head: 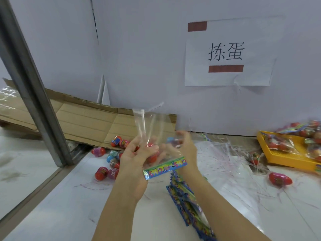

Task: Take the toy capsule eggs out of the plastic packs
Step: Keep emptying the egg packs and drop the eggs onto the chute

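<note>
Clear plastic pack [152, 122] is held upside down between both hands, its colourful header card [165, 168] at six o'clock. The left hand [137, 153] curls round the pack's lower part, squeezing the red capsule eggs [153, 156] inside. The right hand [185, 146], blurred, pinches the pack's side by a blue-capped egg [171, 139]. Loose eggs [107, 160] lie on the white table [69, 206] at nine o'clock of the hands. A yellow tray [281, 159] of full packs sits at three o'clock, and emptied packs [184, 197] lie at five.
</note>
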